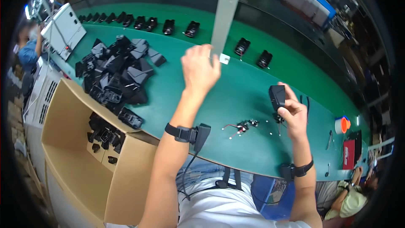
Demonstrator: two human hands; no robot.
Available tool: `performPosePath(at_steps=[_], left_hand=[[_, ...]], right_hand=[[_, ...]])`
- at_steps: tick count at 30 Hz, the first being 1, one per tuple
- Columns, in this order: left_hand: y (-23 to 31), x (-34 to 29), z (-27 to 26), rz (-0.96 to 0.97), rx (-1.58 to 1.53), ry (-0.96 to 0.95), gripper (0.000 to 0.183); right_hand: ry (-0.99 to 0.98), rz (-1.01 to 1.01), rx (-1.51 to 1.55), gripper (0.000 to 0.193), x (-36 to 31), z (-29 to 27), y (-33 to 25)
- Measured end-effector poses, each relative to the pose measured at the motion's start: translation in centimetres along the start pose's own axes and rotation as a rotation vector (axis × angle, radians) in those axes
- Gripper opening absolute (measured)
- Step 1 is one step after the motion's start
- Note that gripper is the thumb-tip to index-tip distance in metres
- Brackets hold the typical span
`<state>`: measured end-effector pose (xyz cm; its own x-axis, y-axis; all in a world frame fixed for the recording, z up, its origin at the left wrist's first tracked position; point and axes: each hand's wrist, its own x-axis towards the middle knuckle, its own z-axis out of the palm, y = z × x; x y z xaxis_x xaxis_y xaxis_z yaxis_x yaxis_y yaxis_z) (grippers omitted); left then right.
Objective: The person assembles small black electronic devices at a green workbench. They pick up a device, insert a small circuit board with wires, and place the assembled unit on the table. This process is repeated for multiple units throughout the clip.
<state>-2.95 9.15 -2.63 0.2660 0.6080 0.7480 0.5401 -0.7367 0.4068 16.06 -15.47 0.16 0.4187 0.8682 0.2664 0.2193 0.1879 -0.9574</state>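
My right hand grips a black plastic housing between thumb and fingers, holding it above the right part of the green table. Small dark parts hang just below the housing. Over the middle of the table, near the base of a pale post, is my left hand; its fingers bend forward, the thumb stands apart, and I see nothing in it. Between my hands and nearer to me lies a cluster of small wired components with red and black leads. A big heap of black plastic housings covers the table's left side.
An open cardboard box with more black parts stands at the left front. Black assembled units line the green strip along the far side. A pale post rises mid-table. Orange tape roll and red box sit right; people work both sides.
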Motion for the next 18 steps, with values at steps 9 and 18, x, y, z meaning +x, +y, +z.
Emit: performPosePath(at_steps=[9,18], left_hand=[[-6.2,0.5,-1.1,-0.549,0.47,-0.159,0.061],[-4.9,0.5,-0.6,-0.427,0.294,-0.294,0.042]], right_hand=[[-0.081,-0.142,-1.058,0.031,12.0,-8.3,4.9],[-0.181,-0.07,-1.176,0.033,13.6,-8.6,7.9]])
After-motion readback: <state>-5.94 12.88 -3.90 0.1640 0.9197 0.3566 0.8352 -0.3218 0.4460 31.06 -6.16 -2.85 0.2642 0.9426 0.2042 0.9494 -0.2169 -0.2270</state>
